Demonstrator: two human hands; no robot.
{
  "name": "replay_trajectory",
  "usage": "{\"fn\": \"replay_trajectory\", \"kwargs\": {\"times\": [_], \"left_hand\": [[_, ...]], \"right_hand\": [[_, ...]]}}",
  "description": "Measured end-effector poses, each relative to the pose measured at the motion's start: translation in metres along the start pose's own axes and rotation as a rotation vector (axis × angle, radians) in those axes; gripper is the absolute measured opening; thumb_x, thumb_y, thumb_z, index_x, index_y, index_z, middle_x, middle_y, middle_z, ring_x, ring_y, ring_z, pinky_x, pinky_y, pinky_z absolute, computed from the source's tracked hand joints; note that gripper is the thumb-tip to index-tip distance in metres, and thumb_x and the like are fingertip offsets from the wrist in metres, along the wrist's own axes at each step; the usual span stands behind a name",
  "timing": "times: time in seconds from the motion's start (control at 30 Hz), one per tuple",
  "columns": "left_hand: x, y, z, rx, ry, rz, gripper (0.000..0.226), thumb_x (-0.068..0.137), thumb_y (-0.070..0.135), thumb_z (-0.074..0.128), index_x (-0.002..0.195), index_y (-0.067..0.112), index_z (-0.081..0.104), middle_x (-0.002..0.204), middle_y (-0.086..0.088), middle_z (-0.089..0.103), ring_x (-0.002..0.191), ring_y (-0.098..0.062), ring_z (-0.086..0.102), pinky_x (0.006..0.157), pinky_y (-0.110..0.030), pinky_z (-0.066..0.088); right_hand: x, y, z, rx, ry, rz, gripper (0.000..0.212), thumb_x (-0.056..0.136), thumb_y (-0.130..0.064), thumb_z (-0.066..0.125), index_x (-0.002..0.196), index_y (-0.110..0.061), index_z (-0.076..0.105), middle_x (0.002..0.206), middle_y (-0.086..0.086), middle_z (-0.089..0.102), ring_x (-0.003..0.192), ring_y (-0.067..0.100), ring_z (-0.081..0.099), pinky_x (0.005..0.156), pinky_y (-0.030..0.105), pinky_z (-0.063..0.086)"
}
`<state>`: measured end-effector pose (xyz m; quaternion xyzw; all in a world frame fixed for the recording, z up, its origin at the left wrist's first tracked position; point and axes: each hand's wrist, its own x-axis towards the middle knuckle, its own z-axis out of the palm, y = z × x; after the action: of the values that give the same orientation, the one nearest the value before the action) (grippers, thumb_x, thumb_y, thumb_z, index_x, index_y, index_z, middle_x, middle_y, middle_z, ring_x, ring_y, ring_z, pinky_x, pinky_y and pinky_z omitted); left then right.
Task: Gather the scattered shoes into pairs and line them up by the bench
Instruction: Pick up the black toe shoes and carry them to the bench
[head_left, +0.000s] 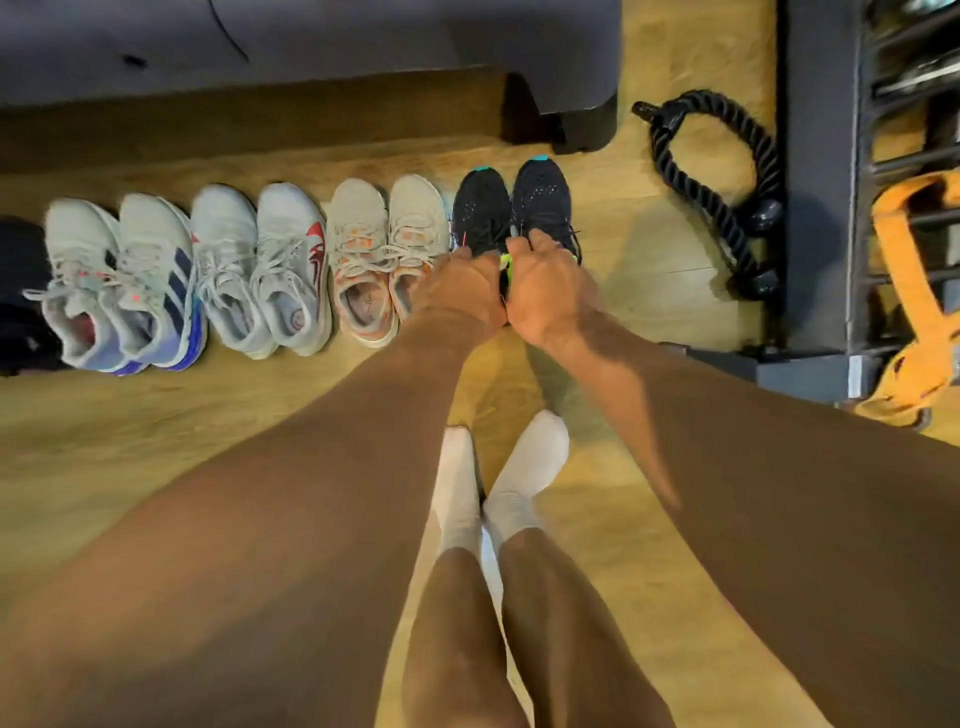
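at the bottom middle of the frame two socked feet (498, 483) stand on the wood floor (156, 441), and both arms reach up the picture from there. just above centre, the left hand (462, 288) and right hand (550, 293) sit side by side on the heel ends of the black pair (540, 197), one shoe each. the fingers curl over the collars, so both hands look closed on the shoes, though blur hides how firm the hold is.

the black pair is the right end of a row running left across the frame: a beige pair (363, 218) touching it, then a white pair with a red mark (280, 223), then a grey-and-blue pair (156, 228). something dark at the far left edge is too cut off to name. beyond the toes, along the top, lies the dark bench (311, 47).

the task looks nearly done. the risks are small. a sideways nudge could push the left black shoe into the beige pair and skew the row. loose laces could snag on fingers as the hands lift away. a hard shove forward would set these toes ahead of the others.
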<state>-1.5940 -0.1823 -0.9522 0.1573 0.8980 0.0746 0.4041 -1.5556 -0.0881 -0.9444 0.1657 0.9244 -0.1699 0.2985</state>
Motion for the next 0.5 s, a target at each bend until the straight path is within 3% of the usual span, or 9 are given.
{"fn": "replay_trajectory", "kwargs": {"times": [0.17, 0.3, 0.5], "left_hand": [[-0.134, -0.007, -0.134, -0.034, 0.181, 0.017, 0.045, 0.090, 0.028, 0.050, 0.135, 0.020, 0.049, 0.140, -0.014, 0.044, 0.129, -0.035, 0.039, 0.108, -0.047, 0.033], [-0.261, -0.012, -0.230, -0.049, 0.384, 0.030, 0.048, 0.087, 0.027, 0.051, 0.135, 0.022, 0.049, 0.138, -0.012, 0.046, 0.127, -0.034, 0.042, 0.109, -0.047, 0.031], [-0.430, -0.031, -0.310, -0.090, 0.644, -0.073, 0.050, 0.087, 0.031, 0.052, 0.136, 0.022, 0.049, 0.137, -0.009, 0.049, 0.125, -0.034, 0.045, 0.106, -0.048, 0.032]], "right_hand": [[-0.111, -0.078, -0.134, -0.069, 0.105, -0.187, 0.035, 0.098, -0.030, 0.040, 0.128, -0.013, 0.048, 0.134, 0.010, 0.046, 0.122, 0.033, 0.045, 0.099, 0.047, 0.039], [-0.209, -0.141, -0.233, -0.141, 0.251, -0.358, 0.038, 0.098, -0.037, 0.037, 0.128, -0.016, 0.048, 0.138, 0.007, 0.044, 0.129, 0.029, 0.042, 0.101, 0.046, 0.038], [-0.337, -0.221, -0.309, -0.179, 0.369, -0.506, 0.048, 0.098, -0.044, 0.037, 0.139, -0.018, 0.042, 0.146, 0.006, 0.040, 0.131, 0.027, 0.040, 0.103, 0.045, 0.034]]}}
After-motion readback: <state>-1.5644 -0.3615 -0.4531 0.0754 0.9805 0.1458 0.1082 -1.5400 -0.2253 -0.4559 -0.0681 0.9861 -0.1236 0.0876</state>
